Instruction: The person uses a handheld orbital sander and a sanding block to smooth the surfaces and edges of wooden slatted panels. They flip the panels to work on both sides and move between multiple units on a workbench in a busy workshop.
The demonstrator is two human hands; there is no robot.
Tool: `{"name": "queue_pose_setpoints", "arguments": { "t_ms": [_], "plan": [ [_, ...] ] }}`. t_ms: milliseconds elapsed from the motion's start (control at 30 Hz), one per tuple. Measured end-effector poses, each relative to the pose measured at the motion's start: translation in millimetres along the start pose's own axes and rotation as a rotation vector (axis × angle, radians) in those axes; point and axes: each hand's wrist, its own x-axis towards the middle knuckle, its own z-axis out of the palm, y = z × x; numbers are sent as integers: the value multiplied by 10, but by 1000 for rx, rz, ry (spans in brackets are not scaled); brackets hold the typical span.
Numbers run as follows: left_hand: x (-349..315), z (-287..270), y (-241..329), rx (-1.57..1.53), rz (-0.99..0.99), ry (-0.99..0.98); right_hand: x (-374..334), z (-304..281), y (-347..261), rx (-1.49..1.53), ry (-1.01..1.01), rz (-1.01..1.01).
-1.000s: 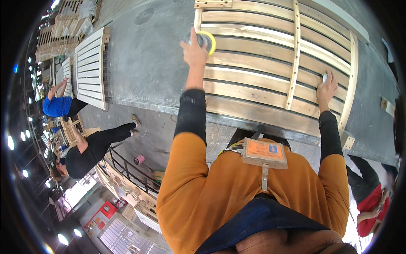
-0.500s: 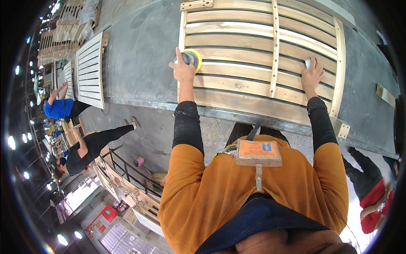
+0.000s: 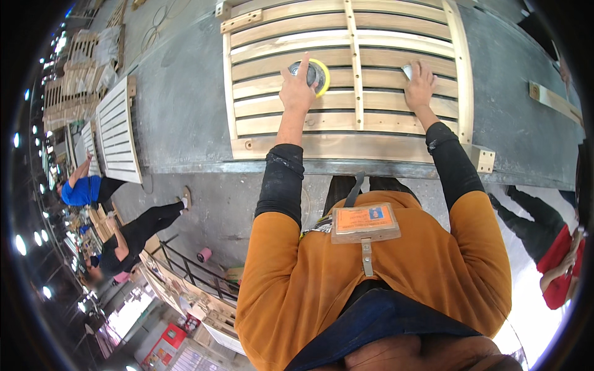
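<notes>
A pale wooden slatted panel (image 3: pixel 334 145) lies flat on the grey workbench, its slats joined by side rails and a middle bar. My left hand (image 3: pixel 298 91) is closed over a round sander (image 3: pixel 320 79) with a yellow-edged pad, the index finger stretched forward. The sander rests on slats left of the middle bar. On the right half of the panel, my right hand (image 3: pixel 421 88) curls around a small whitish-grey piece (image 3: pixel 407 72). Most of that piece is under the fingers, and its kind is unclear.
The workbench (image 3: pixel 179 117) runs across in front of me. A pale slatted panel (image 3: pixel 119 133) leans at its left end, and a wooden strip (image 3: pixel 554 102) lies at the right. People in blue (image 3: pixel 80 190), black (image 3: pixel 127 241) and red (image 3: pixel 560 263) are nearby.
My left hand with the sander has gone from the panel's left edge onto its slats, toward the middle bar. The right hand stays on the right half. My view has shifted and turned slightly.
</notes>
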Motion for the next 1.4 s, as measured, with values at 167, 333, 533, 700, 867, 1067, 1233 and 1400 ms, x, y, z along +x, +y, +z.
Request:
{"name": "queue_pose_setpoints", "arguments": {
  "t_ms": [167,333,533,700,867,1067,1233,1400],
  "plan": [
    [-10,76,310,-2,-66,2,-231,-527,499,121,235,-56],
    [170,94,450,5,-141,56,-624,-1044,1205,-108,172,151],
    [263,180,727,54,-140,1,-937,-1283,1831,-323,48,514],
    [0,223,665,51,-123,-13,-1082,-1213,1623,-126,281,164],
    [-477,152,157,70,-274,19,-1195,-1050,964,-21,-4,4],
    [-1409,170,18,39,-148,66,-1049,-1320,1403,75,61,221],
    [-1954,254,405,-37,130,78,-1087,-1492,2191,-165,93,396],
    [-2123,244,651,-27,241,-37,-1264,-1261,2443,106,-56,461]
  ]
}}
